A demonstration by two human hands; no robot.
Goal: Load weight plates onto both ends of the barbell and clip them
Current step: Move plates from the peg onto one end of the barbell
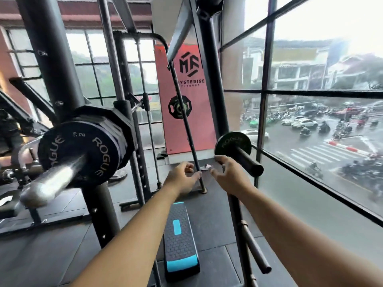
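Though blurred — ROGUE on barbell plate (83,150)

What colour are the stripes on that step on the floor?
Bright blue, on a black step; the head view shows it best.

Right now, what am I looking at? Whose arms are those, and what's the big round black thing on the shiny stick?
This is a gym, seen from a camera worn on a person's head, so both arms are that person's own. The shiny stick is a barbell; the round black things are weight plates slid onto its end. The left hand and right hand reach forward, holding nothing. The right hand's fingers are close under a small plate on a black peg; I cannot tell whether they touch it. On the dark floor lies a black and blue step. Through the big window you see a busy street.
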